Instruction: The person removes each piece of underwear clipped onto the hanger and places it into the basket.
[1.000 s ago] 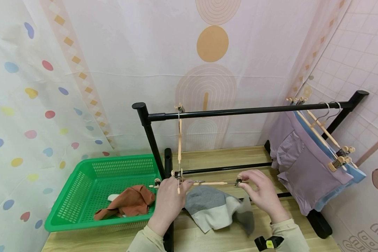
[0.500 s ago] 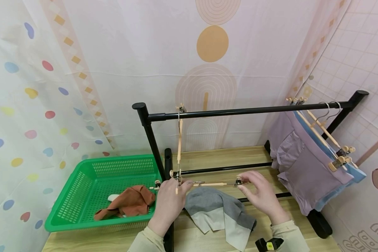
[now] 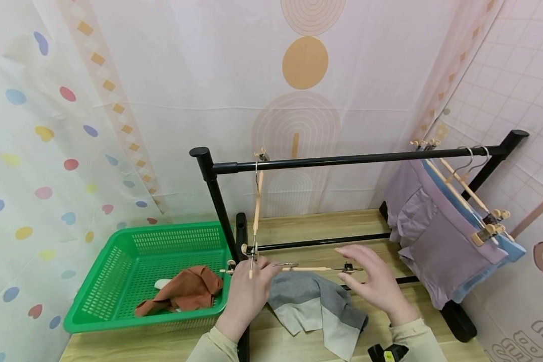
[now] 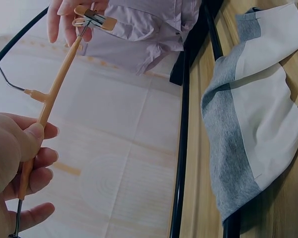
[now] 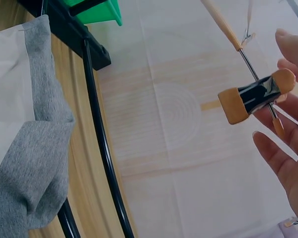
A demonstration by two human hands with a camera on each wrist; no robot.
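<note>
My left hand [image 3: 246,294] grips the wooden bar of a clip hanger [image 3: 309,269], held level in front of the rack. Thumb and fingers wrap the bar in the left wrist view, below its metal hook [image 4: 7,82]. At the hanger's right end is a clip [image 3: 348,268] with nothing in it. My right hand [image 3: 374,279] is beside that clip, thumb and fingers spread apart. In the right wrist view the clip [image 5: 258,96] lies close to the fingers, not pinched. Below the hanger, a grey-and-white garment [image 3: 305,296] drapes over the rack's low bar and the table.
A black rack [image 3: 344,161] spans the table. Another clip hanger [image 3: 258,201] hangs near its left end. Lilac [image 3: 452,236] and blue garments [image 3: 509,251] hang at the right. A green basket [image 3: 95,271] on the left holds a rust-brown cloth [image 3: 187,291].
The garment's right part has dropped and spread toward the table's front. The right fingers have let go of the clip and spread. The hanger has shifted slightly right.
</note>
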